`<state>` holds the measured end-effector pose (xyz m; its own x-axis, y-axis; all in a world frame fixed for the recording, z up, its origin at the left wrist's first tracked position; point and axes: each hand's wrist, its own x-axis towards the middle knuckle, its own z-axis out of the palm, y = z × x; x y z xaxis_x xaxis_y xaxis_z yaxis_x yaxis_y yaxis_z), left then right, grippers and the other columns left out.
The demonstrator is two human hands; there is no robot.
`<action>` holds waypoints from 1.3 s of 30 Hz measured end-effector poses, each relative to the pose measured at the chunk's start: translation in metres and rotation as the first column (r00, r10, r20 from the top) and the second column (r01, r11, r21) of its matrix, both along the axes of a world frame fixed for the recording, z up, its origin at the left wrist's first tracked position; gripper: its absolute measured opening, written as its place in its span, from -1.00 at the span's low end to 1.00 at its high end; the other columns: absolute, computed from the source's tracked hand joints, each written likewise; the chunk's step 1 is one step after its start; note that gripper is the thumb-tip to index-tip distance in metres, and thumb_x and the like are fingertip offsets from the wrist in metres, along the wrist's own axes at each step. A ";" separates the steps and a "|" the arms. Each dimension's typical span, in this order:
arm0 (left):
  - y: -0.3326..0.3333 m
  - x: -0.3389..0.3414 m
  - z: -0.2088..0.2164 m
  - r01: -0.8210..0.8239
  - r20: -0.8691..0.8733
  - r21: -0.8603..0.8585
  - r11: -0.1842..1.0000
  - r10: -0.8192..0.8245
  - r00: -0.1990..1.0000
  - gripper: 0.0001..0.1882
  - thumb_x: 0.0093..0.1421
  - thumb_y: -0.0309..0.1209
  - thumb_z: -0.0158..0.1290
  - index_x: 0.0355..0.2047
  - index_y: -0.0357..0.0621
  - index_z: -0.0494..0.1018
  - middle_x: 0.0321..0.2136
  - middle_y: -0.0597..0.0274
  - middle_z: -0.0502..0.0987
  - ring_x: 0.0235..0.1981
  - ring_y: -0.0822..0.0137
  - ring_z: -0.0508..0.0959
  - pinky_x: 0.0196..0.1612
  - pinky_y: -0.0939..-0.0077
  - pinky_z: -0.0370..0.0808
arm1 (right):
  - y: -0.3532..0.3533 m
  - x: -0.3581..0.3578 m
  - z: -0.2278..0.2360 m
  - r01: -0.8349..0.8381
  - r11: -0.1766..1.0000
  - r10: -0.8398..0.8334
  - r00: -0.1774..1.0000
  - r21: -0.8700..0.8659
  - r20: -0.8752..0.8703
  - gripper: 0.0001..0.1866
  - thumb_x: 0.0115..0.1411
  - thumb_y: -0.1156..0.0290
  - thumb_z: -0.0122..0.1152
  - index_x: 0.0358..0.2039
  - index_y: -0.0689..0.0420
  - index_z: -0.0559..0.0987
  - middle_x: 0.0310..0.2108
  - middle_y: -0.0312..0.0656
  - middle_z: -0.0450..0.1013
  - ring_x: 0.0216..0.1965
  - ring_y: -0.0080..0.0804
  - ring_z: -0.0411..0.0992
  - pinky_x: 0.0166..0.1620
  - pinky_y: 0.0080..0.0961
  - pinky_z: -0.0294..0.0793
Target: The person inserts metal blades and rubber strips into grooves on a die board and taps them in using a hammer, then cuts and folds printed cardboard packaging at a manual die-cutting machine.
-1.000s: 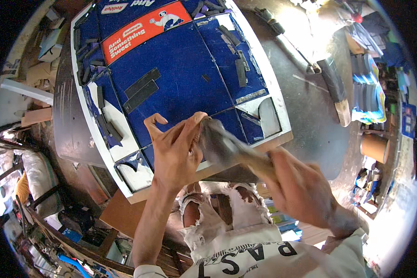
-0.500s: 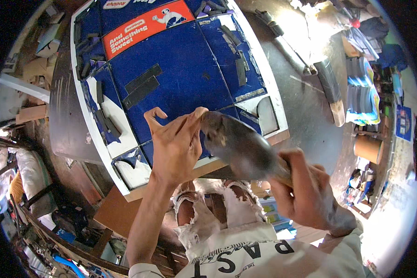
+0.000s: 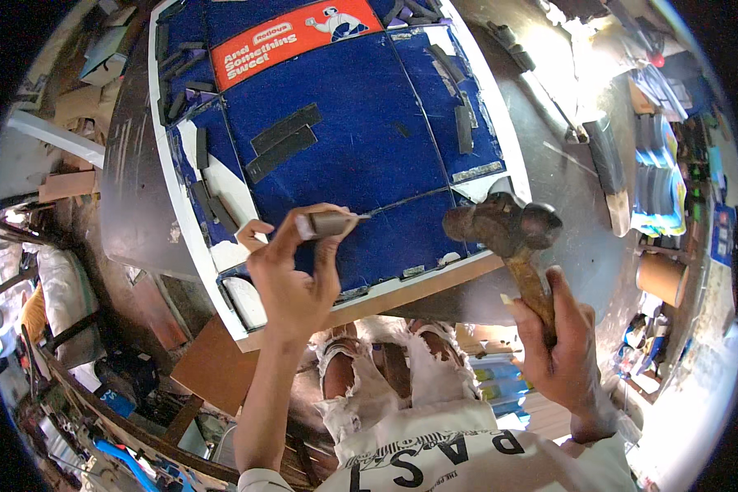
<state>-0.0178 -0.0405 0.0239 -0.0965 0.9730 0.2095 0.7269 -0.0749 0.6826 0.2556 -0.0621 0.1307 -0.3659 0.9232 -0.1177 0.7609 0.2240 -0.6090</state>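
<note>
My left hand (image 3: pixel 291 266) is closed around a short grey cylinder-like piece (image 3: pixel 330 224) with a pale end, pinched between thumb and fingers. It is over the near part of a blue-faced board (image 3: pixel 344 148) with white edges, where thin dark lines run across the surface. In my right hand (image 3: pixel 559 353) is a hammer (image 3: pixel 504 225), gripped by its wooden handle. Its dark rounded head is over the board's near right corner, apart from my left hand. Two dark flat strips (image 3: pixel 283 148) lie side by side mid-board.
Black strips cluster along the board's sides, and a red printed panel (image 3: pixel 295 37) crosses its far part. To the right on the dark table (image 3: pixel 541 156) lie a long-handled tool (image 3: pixel 541 94) and a dark bar-shaped thing (image 3: pixel 607 168). Stacked packs (image 3: pixel 660 180) stand farther right.
The hammer has moved right, away from my left fingers, and its head has turned. My left hand has rolled, so the grey piece now shows. The board sits slightly farther right in view.
</note>
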 end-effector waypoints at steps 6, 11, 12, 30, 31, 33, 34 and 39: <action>0.000 0.007 -0.012 0.003 0.152 -0.049 0.999 0.005 0.988 -0.76 0.19 -0.57 0.11 -0.16 0.03 0.58 -0.35 0.29 0.70 -0.37 0.31 0.67 0.02 0.43 0.18 | -0.002 -0.007 0.002 -0.007 0.999 0.007 1.000 -0.042 -0.013 -0.61 0.27 0.47 0.19 -0.03 0.45 0.31 -0.47 0.10 0.52 -0.52 0.00 0.58 -0.47 -0.18 0.49; -0.004 0.010 -0.009 0.095 0.024 -0.005 0.995 -0.095 0.995 -0.76 0.15 -0.54 0.18 -0.14 -0.09 0.58 -0.24 0.26 0.70 -0.19 0.27 0.69 0.03 0.42 0.42 | 0.000 -0.009 -0.002 0.023 0.992 -0.028 0.999 -0.122 -0.040 -0.64 0.29 0.47 0.18 -0.05 0.46 0.32 -0.46 0.10 0.53 -0.50 0.04 0.58 -0.46 -0.18 0.49; -0.004 0.011 -0.007 0.143 -0.089 0.024 0.989 -0.140 0.986 -0.75 0.18 -0.53 0.16 -0.11 -0.10 0.57 -0.21 0.25 0.69 -0.19 0.25 0.69 0.05 0.40 0.43 | 0.004 -0.012 -0.001 0.025 0.992 -0.030 0.999 -0.122 -0.041 -0.64 0.29 0.47 0.18 -0.05 0.46 0.32 -0.46 0.10 0.53 -0.50 0.04 0.58 -0.46 -0.18 0.49; 0.005 0.006 -0.014 0.242 -0.116 0.129 0.962 -0.227 0.967 -0.59 0.10 -0.63 0.13 -0.01 -0.06 0.51 -0.31 0.28 0.69 -0.30 0.36 0.66 0.03 0.08 0.06 | 0.019 -0.040 0.002 -0.165 0.979 0.174 0.983 -0.123 0.061 -0.67 0.22 0.50 0.23 -0.06 0.33 0.38 -0.49 0.11 0.51 -0.51 0.07 0.56 -0.46 -0.20 0.50; 0.007 0.006 -0.011 0.244 -0.132 0.128 0.961 -0.228 0.965 -0.59 0.10 -0.63 0.13 -0.02 -0.05 0.51 -0.32 0.29 0.68 -0.30 0.37 0.66 0.03 0.09 0.06 | 0.018 -0.039 0.004 -0.169 0.979 0.177 0.982 -0.117 0.060 -0.67 0.22 0.50 0.23 -0.06 0.33 0.38 -0.49 0.11 0.51 -0.51 0.07 0.56 -0.46 -0.20 0.50; 0.007 0.007 -0.007 0.257 -0.156 0.116 0.959 -0.238 0.959 -0.61 0.11 -0.63 0.13 -0.03 -0.04 0.52 -0.35 0.32 0.68 -0.31 0.39 0.65 0.03 0.10 0.06 | 0.012 -0.037 0.009 -0.168 0.986 0.166 0.983 -0.019 -0.081 -0.62 0.23 0.56 0.20 0.00 0.42 0.34 -0.50 0.15 0.48 -0.54 0.12 0.53 -0.51 -0.16 0.43; 0.007 0.007 -0.005 0.263 -0.169 0.110 0.959 -0.243 0.955 -0.61 0.11 -0.62 0.13 -0.04 -0.04 0.52 -0.36 0.34 0.67 -0.32 0.40 0.65 0.03 0.11 0.06 | 0.012 -0.038 0.007 -0.167 0.986 0.165 0.983 -0.020 -0.080 -0.62 0.23 0.56 0.20 0.00 0.42 0.34 -0.50 0.15 0.48 -0.54 0.12 0.53 -0.51 -0.16 0.43; 0.005 0.000 -0.004 0.230 -0.099 0.112 0.967 -0.219 0.971 -0.64 0.13 -0.59 0.14 -0.05 -0.03 0.54 -0.37 0.36 0.68 -0.36 0.44 0.63 0.03 0.18 0.08 | 0.008 -0.037 0.000 -0.138 0.988 0.139 0.990 -0.072 0.010 -0.54 0.22 0.49 0.24 0.03 0.44 0.30 -0.50 0.08 0.50 -0.56 0.03 0.54 -0.50 -0.17 0.46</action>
<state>-0.0179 -0.0357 0.0199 0.1448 0.9344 0.3255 0.7372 -0.3213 0.5944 0.2189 -0.0537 0.1312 -0.4873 0.8528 -0.1877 0.7346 0.2842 -0.6161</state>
